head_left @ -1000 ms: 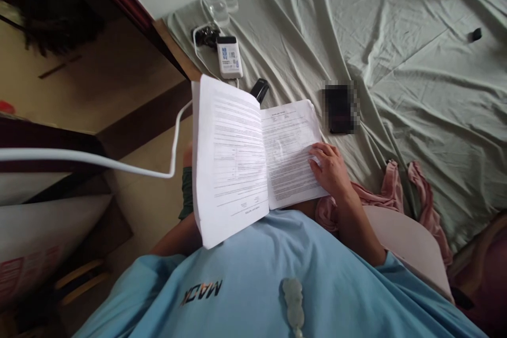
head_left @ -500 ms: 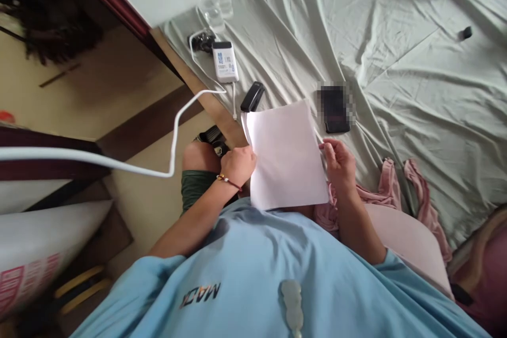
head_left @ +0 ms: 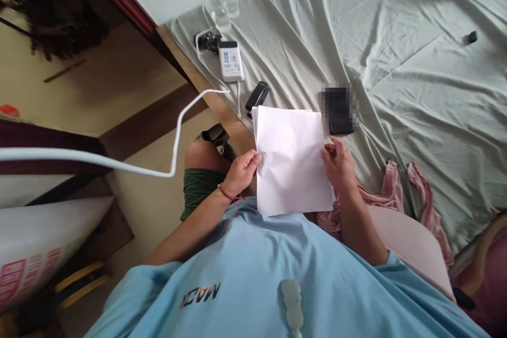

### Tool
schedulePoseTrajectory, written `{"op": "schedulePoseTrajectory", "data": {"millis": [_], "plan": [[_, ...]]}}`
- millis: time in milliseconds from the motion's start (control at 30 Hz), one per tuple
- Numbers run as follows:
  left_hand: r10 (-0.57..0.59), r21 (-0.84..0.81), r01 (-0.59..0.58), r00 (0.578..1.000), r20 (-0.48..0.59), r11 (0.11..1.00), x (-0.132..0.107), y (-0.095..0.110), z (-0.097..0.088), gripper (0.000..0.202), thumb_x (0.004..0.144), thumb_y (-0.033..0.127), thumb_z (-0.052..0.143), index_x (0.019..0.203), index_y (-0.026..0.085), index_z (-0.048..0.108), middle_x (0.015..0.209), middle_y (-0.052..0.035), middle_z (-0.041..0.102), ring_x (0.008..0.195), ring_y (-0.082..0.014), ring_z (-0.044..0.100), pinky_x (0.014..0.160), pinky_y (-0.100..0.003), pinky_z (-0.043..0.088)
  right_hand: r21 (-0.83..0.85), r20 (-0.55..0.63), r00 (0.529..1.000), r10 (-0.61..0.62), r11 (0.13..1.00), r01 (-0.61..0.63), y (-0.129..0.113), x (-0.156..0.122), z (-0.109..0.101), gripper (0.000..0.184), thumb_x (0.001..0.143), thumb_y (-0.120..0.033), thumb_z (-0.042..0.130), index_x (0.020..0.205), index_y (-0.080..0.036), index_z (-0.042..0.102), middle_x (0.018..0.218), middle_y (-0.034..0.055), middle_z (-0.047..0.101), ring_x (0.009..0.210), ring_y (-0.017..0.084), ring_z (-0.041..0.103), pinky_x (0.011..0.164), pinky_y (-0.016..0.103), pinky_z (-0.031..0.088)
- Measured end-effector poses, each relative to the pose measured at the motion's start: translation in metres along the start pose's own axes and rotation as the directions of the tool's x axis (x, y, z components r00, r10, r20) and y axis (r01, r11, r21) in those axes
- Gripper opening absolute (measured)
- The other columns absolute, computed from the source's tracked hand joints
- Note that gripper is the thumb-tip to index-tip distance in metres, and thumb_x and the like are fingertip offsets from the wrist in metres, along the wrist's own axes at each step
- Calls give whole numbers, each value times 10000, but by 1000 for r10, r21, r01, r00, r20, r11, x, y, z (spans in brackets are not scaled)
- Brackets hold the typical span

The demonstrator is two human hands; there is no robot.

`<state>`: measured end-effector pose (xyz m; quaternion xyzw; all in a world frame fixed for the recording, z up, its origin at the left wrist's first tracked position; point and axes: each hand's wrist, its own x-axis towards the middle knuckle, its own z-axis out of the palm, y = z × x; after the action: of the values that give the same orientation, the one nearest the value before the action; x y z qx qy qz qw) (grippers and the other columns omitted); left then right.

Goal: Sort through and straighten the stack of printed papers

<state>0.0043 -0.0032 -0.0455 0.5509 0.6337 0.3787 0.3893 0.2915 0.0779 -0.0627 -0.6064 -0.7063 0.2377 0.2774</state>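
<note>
Paper stack [head_left: 293,161]: blank white side up, held over the person's lap at the bed's edge, its far left corner just beside the stapler [head_left: 257,96] and on the person's side of it.
Left hand [head_left: 241,171]: nearer the person than the stapler, at the stack's left edge; fingers [head_left: 253,158] closed on that edge, a thin red band on the wrist.
Right hand [head_left: 336,166]: to the right of the stapler and nearer the person, at the stack's right edge; fingers [head_left: 328,154] curled and gripping the sheets.
Stapler: black, lying on the green bed sheet [head_left: 415,90] near the bed's corner.
Power bank [head_left: 230,60]: white, just beyond the stapler, with a thin cable plugged in.
Drinking glasses [head_left: 224,5]: two, clear, farther beyond the stapler, past the power bank.
Dark flat object [head_left: 339,110]: blurred out, right of the stapler, near the stack's far right corner.
Pink cloth [head_left: 396,190]: bunched, well to the right of the stapler, beside the right forearm.
White cable [head_left: 119,163]: thick, running off to the left of the stapler, above the floor.
</note>
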Motion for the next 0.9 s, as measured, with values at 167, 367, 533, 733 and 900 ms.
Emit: {"op": "schedulePoseTrajectory", "data": {"millis": [167,367,533,733,900], "plan": [[-22,-125,10,995,-96,992,0,-5,8,403,931,533,548,722,194,485,709,-7,521,711,-148,497,750,-283,467,101,-1,999,52,994,-52,9,3,0,509,928,-457,546,1365,-195,534,1150,134,710,994,256,644,886,453,532],[-250,-530,176,966,-71,830,3,-16,17,541,749,670,741,956,177,657,1062,-72,711,1070,-224,634,1129,-403,424,328,96,990,102,936,-128,4,7,-4,536,896,-500,590,1346,-216,528,1028,72,729,843,199,669,779,372,543],[-293,-791,244,952,86,561,3,-6,21,523,689,554,860,1019,190,679,1088,-59,737,1108,-245,664,1085,-431,491,613,316,933,173,714,-340,-12,9,-15,565,869,-546,648,1325,-226,555,1007,58,738,787,193,666,665,315,528],[-308,-873,280,938,160,400,1,5,18,446,669,446,907,1003,201,745,1059,-52,755,1170,-271,657,1105,-433,486,674,370,905,212,609,-418,-24,11,-27,540,826,-527,746,1283,-285,591,1180,41,723,887,181,691,699,269,544],[-259,-871,303,942,213,386,0,10,14,436,688,451,894,1017,200,758,1085,-61,754,1238,-297,621,1134,-454,458,611,543,802,251,538,-581,-38,13,-49,474,785,-526,789,1169,-268,682,960,26,758,693,167,669,582,261,516]]}}
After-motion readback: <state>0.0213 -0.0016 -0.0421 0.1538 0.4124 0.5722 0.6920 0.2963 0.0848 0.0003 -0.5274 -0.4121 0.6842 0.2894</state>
